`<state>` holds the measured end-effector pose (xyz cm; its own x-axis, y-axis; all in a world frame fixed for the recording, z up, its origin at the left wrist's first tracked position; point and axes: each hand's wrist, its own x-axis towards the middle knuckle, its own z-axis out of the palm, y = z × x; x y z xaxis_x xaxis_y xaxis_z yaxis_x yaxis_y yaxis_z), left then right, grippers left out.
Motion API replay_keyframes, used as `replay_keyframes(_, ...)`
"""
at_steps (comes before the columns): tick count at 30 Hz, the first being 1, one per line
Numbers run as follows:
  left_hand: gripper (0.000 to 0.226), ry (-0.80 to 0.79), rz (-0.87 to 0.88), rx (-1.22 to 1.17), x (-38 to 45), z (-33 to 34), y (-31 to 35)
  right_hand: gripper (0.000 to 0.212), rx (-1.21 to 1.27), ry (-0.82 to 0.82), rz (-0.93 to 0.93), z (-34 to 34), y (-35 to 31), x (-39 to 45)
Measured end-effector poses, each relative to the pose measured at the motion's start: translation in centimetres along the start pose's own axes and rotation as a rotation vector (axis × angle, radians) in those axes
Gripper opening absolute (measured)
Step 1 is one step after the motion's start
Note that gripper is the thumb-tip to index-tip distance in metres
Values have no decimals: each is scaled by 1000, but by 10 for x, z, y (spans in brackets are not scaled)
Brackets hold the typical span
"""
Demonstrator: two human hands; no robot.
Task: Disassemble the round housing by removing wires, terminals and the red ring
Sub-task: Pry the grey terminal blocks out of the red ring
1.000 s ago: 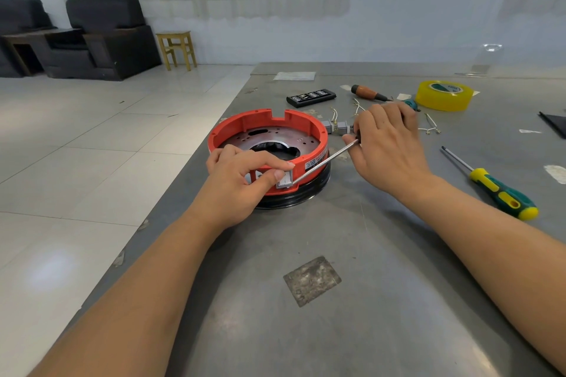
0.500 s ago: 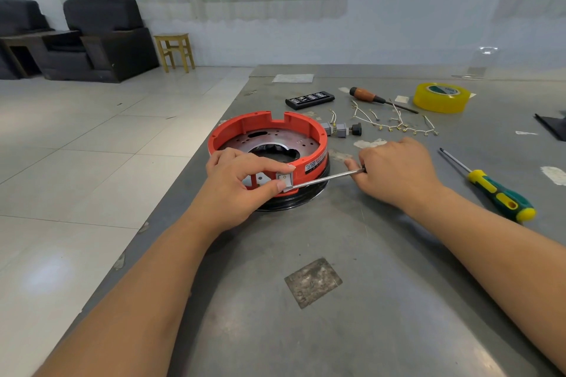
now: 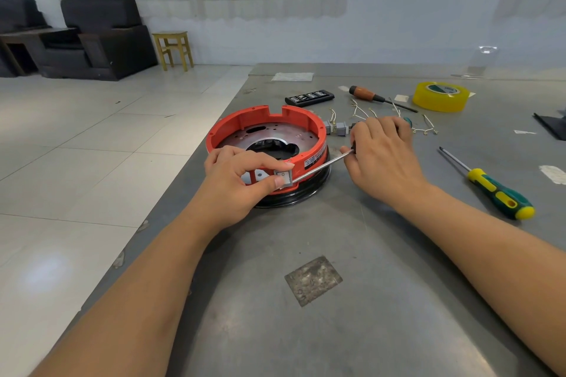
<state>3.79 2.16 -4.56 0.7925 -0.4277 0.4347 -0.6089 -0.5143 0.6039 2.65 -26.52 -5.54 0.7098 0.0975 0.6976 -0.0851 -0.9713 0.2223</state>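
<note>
The round housing has a red ring (image 3: 235, 122) on a black base (image 3: 306, 193), with a metal plate (image 3: 291, 136) inside. It sits near the table's left edge. My left hand (image 3: 242, 177) pinches a small grey switch (image 3: 283, 177) at the ring's near wall. My right hand (image 3: 379, 156) grips a screwdriver whose metal shaft (image 3: 321, 167) reaches under the switch. Removed wires with terminals (image 3: 425, 128) and grey connector blocks (image 3: 337, 128) lie behind my right hand.
A green-and-yellow screwdriver (image 3: 496, 193) lies to the right. At the back are an orange-handled screwdriver (image 3: 370, 96), a black bit case (image 3: 309, 98) and a yellow tape roll (image 3: 441, 96). The grey table (image 3: 337, 330) drops to tiled floor on the left.
My right hand dropped toward the table, then rose again and swung the screwdriver handle up. The left hand stays pinched on the switch.
</note>
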Motion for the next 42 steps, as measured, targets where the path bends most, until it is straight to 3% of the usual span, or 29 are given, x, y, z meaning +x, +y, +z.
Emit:
replay_keyframes(13,39,30,36,79,0,4,-1,18,60,-293,-170,-10,20,-11)
replay_keyframes(18,31,78,54,72,1,9,-1,16,97,-373,-226,-12,30,-13)
replay_keyframes(31,26,101,42,87,2,12,-4,13,53,-310,-62,-13,52,-13)
replay_keyframes(34,27,108,43,63,1,14,-5,6,190,-388,-146,-18,56,-18)
replay_keyframes(42,28,110,49,70,1,15,-6,23,359,-500,-340,-20,22,-21)
